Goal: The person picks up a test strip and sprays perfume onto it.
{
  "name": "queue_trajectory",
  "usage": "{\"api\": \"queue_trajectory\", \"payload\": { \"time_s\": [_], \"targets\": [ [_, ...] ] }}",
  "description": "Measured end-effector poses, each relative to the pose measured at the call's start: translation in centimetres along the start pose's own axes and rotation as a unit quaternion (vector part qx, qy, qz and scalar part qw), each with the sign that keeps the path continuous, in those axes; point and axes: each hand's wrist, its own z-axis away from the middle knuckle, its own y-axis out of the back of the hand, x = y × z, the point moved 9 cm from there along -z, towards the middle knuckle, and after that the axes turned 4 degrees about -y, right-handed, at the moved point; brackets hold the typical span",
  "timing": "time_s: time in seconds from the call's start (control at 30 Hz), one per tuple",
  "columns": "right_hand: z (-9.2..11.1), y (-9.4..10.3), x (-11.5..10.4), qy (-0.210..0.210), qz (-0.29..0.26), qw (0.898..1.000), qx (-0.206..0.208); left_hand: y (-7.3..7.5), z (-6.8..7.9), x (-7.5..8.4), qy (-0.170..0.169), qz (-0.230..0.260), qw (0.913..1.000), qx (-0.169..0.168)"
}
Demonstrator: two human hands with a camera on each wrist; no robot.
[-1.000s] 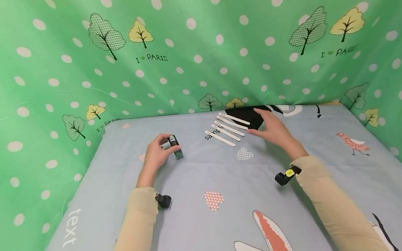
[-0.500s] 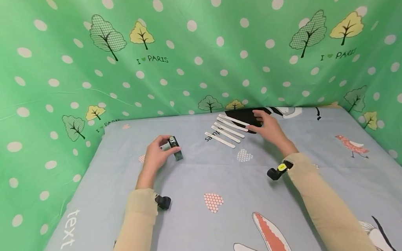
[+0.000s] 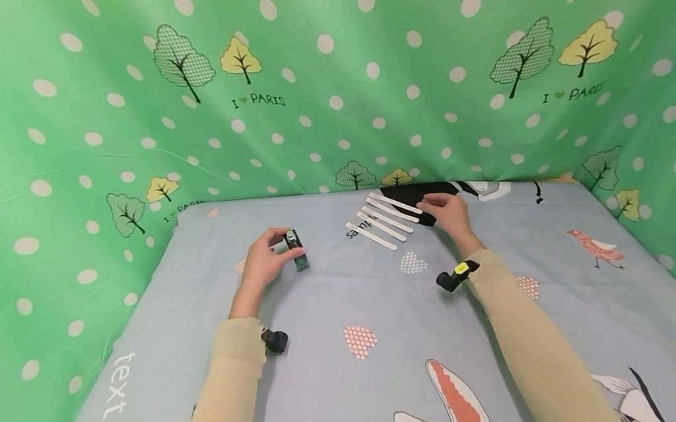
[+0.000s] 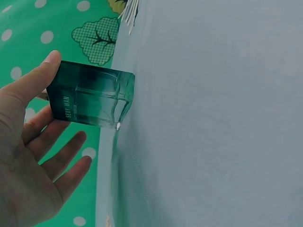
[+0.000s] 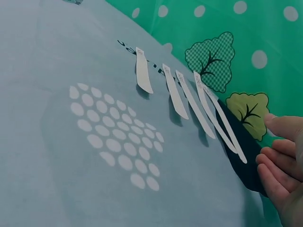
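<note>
My left hand (image 3: pixel 263 258) pinches a green glass perfume bottle (image 3: pixel 297 252) between thumb and fingers, at the left of the cloth-covered surface. "SEXY MAN" is printed near the bottle's upper part, legible in the left wrist view; the thumb lies on one edge and the other fingers spread loosely beneath. Several narrow white paper strips (image 3: pixel 379 219) lie fanned side by side toward the back. The right hand (image 3: pixel 448 215) is at their right ends, fingertips right beside the tip of the farthest strip (image 5: pixel 229 127). Its thumb stands apart from the fingers, with nothing between them.
A grey-blue printed cloth (image 3: pixel 315 305) covers the surface, with hearts, a bird and lettering on it. A green dotted curtain (image 3: pixel 305 94) rises behind and along both sides. The strips lie partly over a black printed patch (image 3: pixel 393 197).
My right hand has moved left to the strips' ends, its thumb and fingers drawing closer together. The left hand keeps the bottle in nearly the same spot.
</note>
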Motion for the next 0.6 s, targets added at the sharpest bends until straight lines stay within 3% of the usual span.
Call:
{"api": "queue_trajectory", "payload": {
  "time_s": [0.3, 0.6],
  "targets": [
    [-0.5, 0.1, 1.7, -0.036, -0.029, 0.999, 0.019, -0.2, -0.3, -0.1, -0.001, 0.001, 1.0, -0.002],
    [-0.6, -0.6, 2.0, -0.028, -0.037, 0.999, 0.011, -0.2, -0.3, -0.5, -0.007, 0.006, 1.0, 0.001]
  ]
}}
